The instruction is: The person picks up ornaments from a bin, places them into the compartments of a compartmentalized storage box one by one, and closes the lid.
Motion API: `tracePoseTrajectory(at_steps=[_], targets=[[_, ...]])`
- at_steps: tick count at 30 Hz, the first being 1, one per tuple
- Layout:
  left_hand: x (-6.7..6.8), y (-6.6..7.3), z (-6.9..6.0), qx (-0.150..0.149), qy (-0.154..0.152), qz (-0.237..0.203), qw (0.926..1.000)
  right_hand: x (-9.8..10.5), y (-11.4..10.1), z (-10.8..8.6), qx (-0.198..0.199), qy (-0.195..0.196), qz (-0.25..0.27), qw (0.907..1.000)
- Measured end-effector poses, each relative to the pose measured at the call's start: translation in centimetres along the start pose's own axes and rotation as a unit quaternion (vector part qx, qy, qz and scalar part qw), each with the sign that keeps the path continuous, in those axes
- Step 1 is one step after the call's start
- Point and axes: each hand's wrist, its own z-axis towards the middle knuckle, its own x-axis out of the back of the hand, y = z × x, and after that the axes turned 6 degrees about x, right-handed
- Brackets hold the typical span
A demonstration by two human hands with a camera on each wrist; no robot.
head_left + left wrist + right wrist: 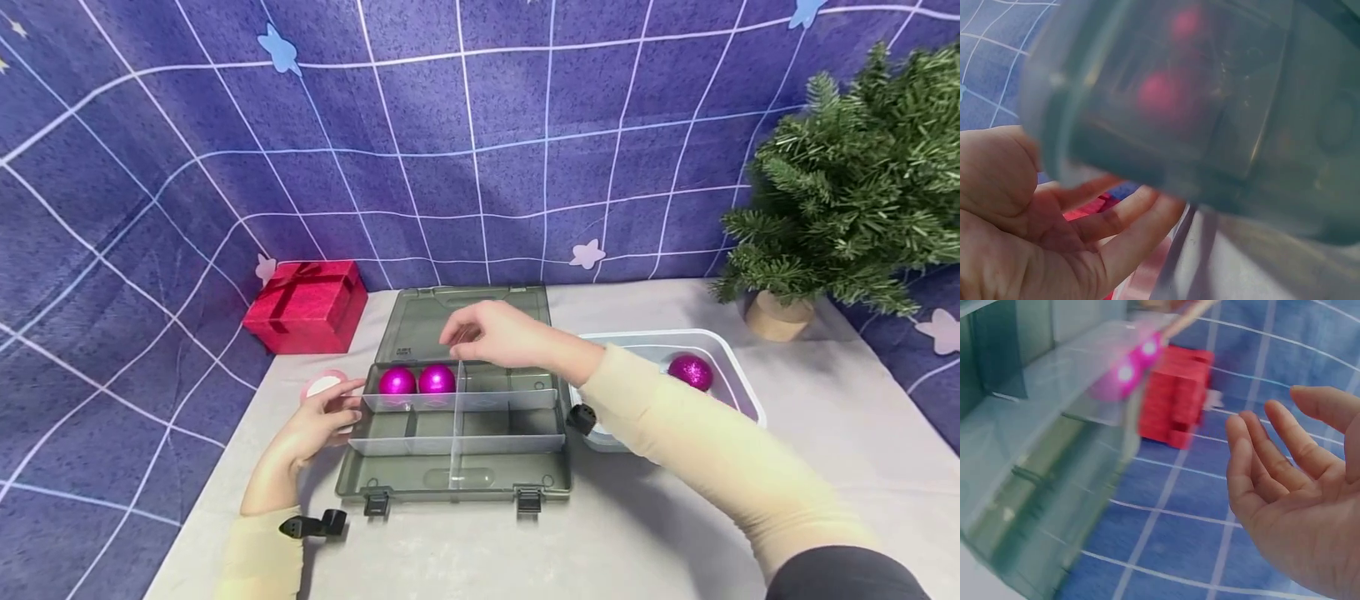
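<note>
A translucent grey-green divided case (416,473) lies with its lid (420,321) folded back. Two shiny magenta balls (397,382) (437,380) sit side by side in its back left compartment. My left hand (313,429) is at the case's left side, fingers relaxed; in the left wrist view the hand (1054,231) is beside the blurred case wall (1147,169). My right hand (495,333) hovers over the lid and back row, holding nothing; in the right wrist view this hand (1304,481) has loosely bent, parted fingers.
At the right, a white tub (738,383) holds a glittery magenta ball (691,372). A small artificial tree (847,183) on a wooden base stands back right. A red gift box (307,308) is back left, with a pink roll (322,383) in front of it.
</note>
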Motion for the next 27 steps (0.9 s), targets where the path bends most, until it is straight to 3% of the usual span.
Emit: tracePoseTrajectory(at_steps=[4,7,12,15,19,21,27], targets=[[0.1,0.1,0.2,0.001,-0.005,0.000,1.0000,2.3,-0.8,-3.1,0.028,0.017,0.020,0.9993],[0.1,0.1,0.4,0.001,-0.004,0.001,1.0000,3.8,-0.5,-5.5,0.024,0.024,0.031,0.9989],[0.1,-0.1,0.1,0.001,0.001,0.002,1.0000,6.1,1.0,-9.6,-0.014,0.048,0.034,0.9981],[0.1,0.0,0.2,0.001,0.001,0.006,1.0000,7.5,2.3,-12.4,-0.037,0.061,0.005,0.9974],[0.0,0.2,0.4,0.002,-0.006,0.006,1.0000,9.0,4.3,-16.3,-0.086,0.057,-0.030,0.9942],[0.0,0.2,0.5,0.001,-0.008,0.008,0.9999,9.5,5.5,-18.0,-0.116,0.049,-0.020,0.9918],[0.2,0.1,0.2,0.003,-0.006,0.009,0.9999,10.0,9.2,-21.3,-0.182,0.069,-0.013,0.9807]])
